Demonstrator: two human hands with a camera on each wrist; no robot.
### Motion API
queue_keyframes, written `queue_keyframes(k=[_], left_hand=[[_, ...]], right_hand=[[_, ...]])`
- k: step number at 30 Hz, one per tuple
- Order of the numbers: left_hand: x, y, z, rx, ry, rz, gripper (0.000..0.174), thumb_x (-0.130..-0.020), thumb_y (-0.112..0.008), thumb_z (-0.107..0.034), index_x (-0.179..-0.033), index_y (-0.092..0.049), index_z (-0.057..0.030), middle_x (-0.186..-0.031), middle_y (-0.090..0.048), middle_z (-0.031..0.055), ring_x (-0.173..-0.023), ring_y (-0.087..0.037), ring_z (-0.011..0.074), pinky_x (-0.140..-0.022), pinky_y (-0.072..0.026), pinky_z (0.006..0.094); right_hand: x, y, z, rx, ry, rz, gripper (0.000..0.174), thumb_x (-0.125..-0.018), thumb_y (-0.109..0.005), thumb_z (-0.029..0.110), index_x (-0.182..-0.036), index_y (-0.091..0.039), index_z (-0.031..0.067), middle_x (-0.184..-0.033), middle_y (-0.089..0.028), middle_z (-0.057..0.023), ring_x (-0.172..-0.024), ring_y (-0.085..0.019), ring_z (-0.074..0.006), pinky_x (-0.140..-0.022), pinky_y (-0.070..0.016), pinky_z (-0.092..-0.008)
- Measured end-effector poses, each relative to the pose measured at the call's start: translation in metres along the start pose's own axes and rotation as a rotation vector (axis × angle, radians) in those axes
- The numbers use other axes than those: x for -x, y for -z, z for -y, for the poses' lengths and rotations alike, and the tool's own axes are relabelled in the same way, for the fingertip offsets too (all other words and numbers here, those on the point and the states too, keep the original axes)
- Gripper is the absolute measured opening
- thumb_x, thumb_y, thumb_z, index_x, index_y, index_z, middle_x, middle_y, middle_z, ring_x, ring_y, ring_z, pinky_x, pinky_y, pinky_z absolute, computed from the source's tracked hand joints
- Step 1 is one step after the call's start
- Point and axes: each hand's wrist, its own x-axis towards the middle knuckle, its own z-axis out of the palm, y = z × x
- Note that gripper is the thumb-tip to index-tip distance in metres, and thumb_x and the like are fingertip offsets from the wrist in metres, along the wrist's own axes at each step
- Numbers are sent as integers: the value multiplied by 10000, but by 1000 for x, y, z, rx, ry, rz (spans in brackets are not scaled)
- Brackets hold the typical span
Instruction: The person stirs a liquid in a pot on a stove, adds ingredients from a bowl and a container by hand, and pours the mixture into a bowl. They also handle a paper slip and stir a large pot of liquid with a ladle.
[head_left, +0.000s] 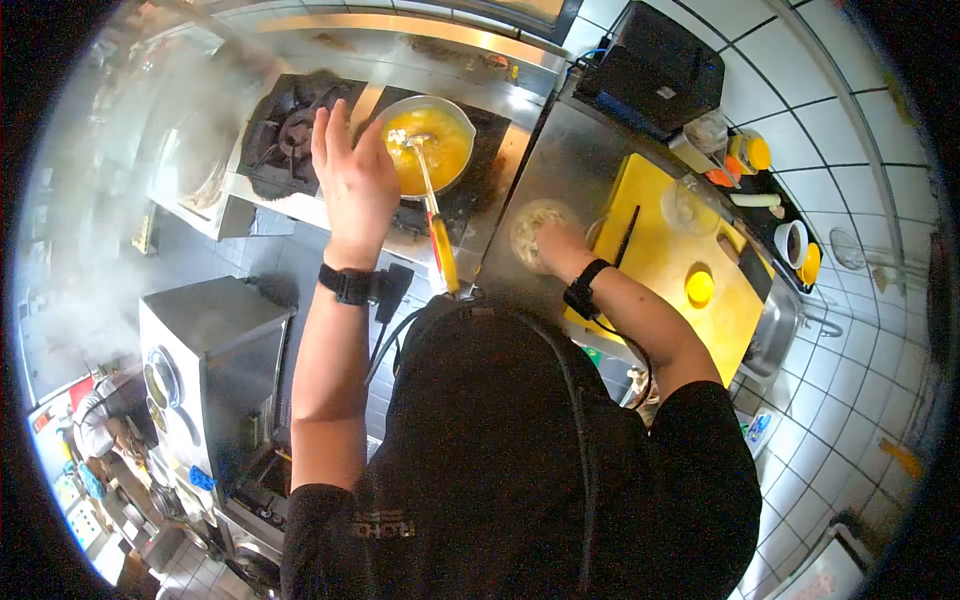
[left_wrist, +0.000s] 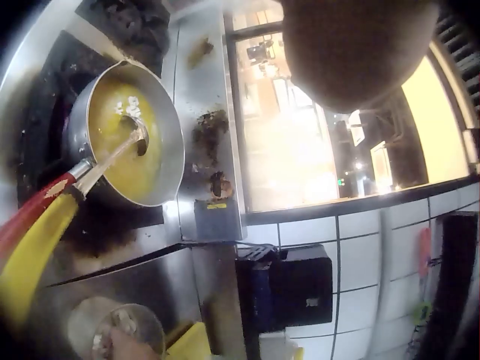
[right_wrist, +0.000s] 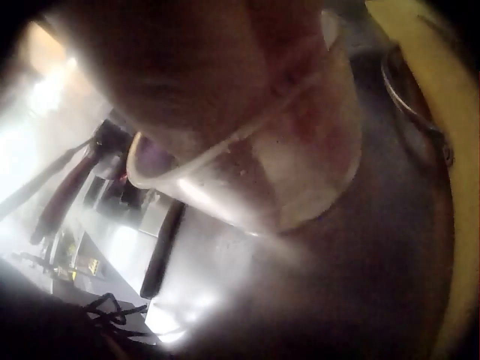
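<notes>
— What's at the far left?

— A black gas burner (head_left: 285, 130), unused, with steam drifting over that side of the stove. Just to its right is the left hand (head_left: 352, 180), palm flat, fingers straight and together, holding nothing. It sits between the burner and the pan (head_left: 470, 130).

— Does it touch the pan?

— From the head view I can't tell. It overlaps the pan's left edge, no more.

— And the pan?

— It stands on the right-hand burner, filled with a yellow liquid (head_left: 445, 155). A ladle (head_left: 428, 195) rests with its bowl in the liquid. Its yellow and red handle sticks out over the stove's front edge toward the person. No hand is on it.

— Next along?

— The steel desk (head_left: 570, 160) begins right of the stove. A clear container (head_left: 524, 235) stands on it, near its front edge, just left of a yellow cutting board (head_left: 650, 260).

— Is anyone holding the container?

— The right hand (head_left: 560, 245) is. In the right wrist view its fingers are curled over the rim, gripping the wall. The container looks upright on the steel.

— And on the board?

— A thin dark utensil (head_left: 627, 235) lies near its left edge, and a small round yellow thing (head_left: 699, 287) sits further right. A black box (head_left: 655, 65) stands at the back against the tiled wall.
</notes>
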Motion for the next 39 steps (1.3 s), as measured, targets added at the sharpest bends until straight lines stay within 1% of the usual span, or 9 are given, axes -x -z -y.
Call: queue_keyframes(k=[3,5,11,18,21,23,27,30,39], left_hand=[[5,8,-5,33,1,26,308,-801,-623,-1,-1095,-702,-45,-1362,-508,263,-1313,-420,476,-1091,-370,520],[7,9,-7,57,35,59,283,-852,-645,-24,-1127,-697,-64,-1412,-483,225,-1353,-393,438,-1117,-354,505],[13,10,-11,144,54,80,295,-841,-645,-15,-1130,-693,-56,-1419,-479,223,-1366,-390,424,-1128,-345,497],[18,4,-26,266,19,80,291,-799,-647,10,-1082,-702,-30,-1360,-507,258,-1299,-445,448,-1082,-395,499],[29,-4,-36,550,146,214,272,-820,-663,-5,-1089,-693,-23,-1237,-625,210,-1117,-612,378,-978,-498,422],[40,-17,-40,688,173,348,259,-862,-667,-36,-1120,-684,-14,-1140,-683,190,-1006,-675,321,-893,-536,363],[48,-35,-54,1117,470,791,366,-964,-635,-128,-1297,-597,20,-1173,-687,75,-1027,-641,121,-903,-511,280],[44,-38,-57,1627,802,905,389,-1008,-566,-129,-1344,-537,65,-1215,-661,130,-1108,-643,179,-982,-510,292],[22,-28,-30,1485,865,554,251,-999,-566,-77,-1180,-652,75,-1044,-714,120,-919,-694,157,-858,-569,269]], right_hand=[[1,-4,1,-130,55,-65,203,-859,-570,125,-903,-716,-8,-918,-691,-278,-859,-693,-418,-792,-541,-513],[0,-4,-1,-106,90,-53,208,-805,-682,140,-934,-677,-22,-933,-680,-262,-916,-670,-423,-788,-544,-484],[-10,-9,-16,7,174,10,180,-849,-584,133,-896,-715,19,-930,-692,-271,-905,-688,-417,-813,-536,-507],[-4,7,-35,-252,125,17,177,-833,-640,152,-878,-710,-4,-890,-685,-267,-860,-696,-388,-791,-557,-444],[9,52,-31,-459,195,-36,144,-854,-683,113,-909,-693,-20,-858,-707,-204,-809,-713,-297,-747,-572,-366],[19,86,-18,-1152,27,164,130,-881,-722,79,-983,-671,17,-896,-706,-68,-827,-682,-157,-732,-560,-311],[17,135,14,-1240,189,83,117,-917,-697,99,-989,-675,10,-933,-707,-43,-841,-675,-115,-739,-556,-275],[4,157,33,-1294,351,54,115,-924,-689,95,-1002,-677,13,-944,-706,-43,-873,-670,-115,-768,-549,-269],[-52,173,84,-1366,415,30,203,-943,-651,45,-1115,-651,-64,-1020,-709,-124,-929,-695,-173,-823,-583,-279]])
